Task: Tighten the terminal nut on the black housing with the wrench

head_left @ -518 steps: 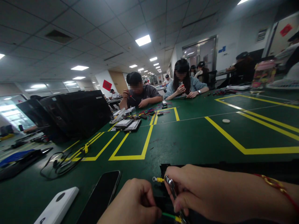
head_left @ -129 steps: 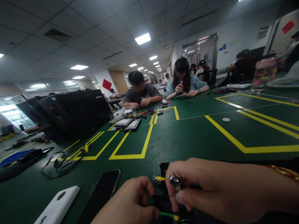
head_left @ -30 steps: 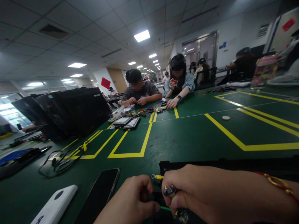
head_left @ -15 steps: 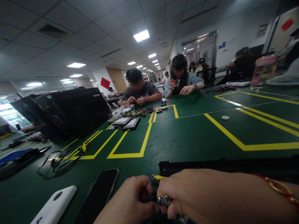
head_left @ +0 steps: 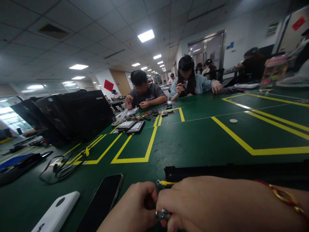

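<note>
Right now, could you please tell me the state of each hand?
Left hand: curled, but what it holds, if anything, cannot be told.
Right hand: closed, holding a shiny metal tool.

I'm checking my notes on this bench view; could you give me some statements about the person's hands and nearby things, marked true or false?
1. The right hand holds a shiny metal tool. True.
2. A red-and-gold bracelet is on the left wrist. False: the red-and-gold bracelet is on the right wrist.
3. A dark phone lies to the left of the left hand. True.
4. The white slab lies between the phone and the left hand. False: the white slab is farther left than the phone.
5. A yellow-sleeved ring terminal shows beyond the right hand. True.
</note>
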Demonstrator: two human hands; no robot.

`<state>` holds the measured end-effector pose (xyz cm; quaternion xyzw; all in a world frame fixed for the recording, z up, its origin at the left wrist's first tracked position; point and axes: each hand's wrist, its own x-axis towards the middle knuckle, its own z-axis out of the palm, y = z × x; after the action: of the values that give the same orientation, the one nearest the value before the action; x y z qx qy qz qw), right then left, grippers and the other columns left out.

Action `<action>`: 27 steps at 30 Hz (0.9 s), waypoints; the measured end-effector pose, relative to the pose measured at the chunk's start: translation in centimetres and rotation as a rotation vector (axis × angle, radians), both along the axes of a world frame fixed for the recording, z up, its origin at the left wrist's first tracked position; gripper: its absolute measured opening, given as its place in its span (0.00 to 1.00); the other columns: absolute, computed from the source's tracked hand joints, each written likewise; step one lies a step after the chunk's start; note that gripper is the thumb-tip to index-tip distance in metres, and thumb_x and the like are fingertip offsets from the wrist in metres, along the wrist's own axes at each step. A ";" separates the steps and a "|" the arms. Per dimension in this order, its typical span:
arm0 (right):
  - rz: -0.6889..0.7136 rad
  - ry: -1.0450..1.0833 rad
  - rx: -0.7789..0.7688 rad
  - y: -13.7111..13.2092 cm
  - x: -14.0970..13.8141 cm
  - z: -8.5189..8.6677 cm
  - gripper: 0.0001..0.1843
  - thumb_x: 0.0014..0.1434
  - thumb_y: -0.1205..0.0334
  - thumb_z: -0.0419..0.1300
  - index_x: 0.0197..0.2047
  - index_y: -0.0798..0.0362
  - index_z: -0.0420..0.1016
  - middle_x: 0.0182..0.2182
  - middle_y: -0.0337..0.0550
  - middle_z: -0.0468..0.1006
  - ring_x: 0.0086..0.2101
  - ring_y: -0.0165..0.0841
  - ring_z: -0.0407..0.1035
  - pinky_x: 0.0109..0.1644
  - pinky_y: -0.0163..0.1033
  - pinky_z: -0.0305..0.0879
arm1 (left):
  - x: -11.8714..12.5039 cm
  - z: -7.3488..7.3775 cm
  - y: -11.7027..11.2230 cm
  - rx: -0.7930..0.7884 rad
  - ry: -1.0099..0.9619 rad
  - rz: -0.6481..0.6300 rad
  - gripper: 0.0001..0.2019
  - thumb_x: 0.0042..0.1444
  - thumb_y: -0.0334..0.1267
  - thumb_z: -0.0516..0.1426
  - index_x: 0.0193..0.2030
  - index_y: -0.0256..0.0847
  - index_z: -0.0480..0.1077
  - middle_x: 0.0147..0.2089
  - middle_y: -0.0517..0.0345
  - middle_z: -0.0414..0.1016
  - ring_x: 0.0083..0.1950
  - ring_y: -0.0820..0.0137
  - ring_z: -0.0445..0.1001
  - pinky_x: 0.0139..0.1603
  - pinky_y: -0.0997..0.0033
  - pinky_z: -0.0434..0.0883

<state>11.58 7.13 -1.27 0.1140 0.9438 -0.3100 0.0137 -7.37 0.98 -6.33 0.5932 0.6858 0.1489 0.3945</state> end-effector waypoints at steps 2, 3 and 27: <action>-0.020 0.005 0.037 0.0 0.1 -0.2 0.12 0.61 0.78 0.67 0.41 0.57 0.69 0.29 0.33 0.65 0.26 0.26 0.60 0.24 0.27 0.41 | 0.0 0.2 0.0 0.025 -0.027 -0.015 0.05 0.41 0.30 0.62 0.28 0.36 0.72 0.27 0.63 0.74 0.30 0.71 0.69 0.27 0.76 0.60; -0.025 0.006 0.053 0.0 0.1 -0.3 0.12 0.61 0.78 0.66 0.41 0.57 0.69 0.29 0.33 0.64 0.25 0.26 0.59 0.24 0.27 0.41 | 0.0 0.3 0.1 0.027 -0.042 -0.014 0.05 0.41 0.30 0.62 0.28 0.36 0.72 0.27 0.63 0.75 0.30 0.71 0.69 0.27 0.76 0.61; -0.087 0.304 -0.150 1.8 0.8 0.4 0.10 0.69 0.83 0.53 0.41 0.59 0.65 0.34 0.32 0.66 0.33 0.24 0.62 0.34 0.23 0.54 | -0.6 -0.9 0.1 0.011 -0.015 -0.022 0.08 0.44 0.31 0.60 0.34 0.38 0.73 0.25 0.65 0.72 0.25 0.74 0.66 0.24 0.76 0.59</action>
<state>12.42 8.88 -0.86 0.1052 0.9033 -0.3936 -0.1343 -7.96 1.12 -7.22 0.6016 0.6755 0.1528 0.3981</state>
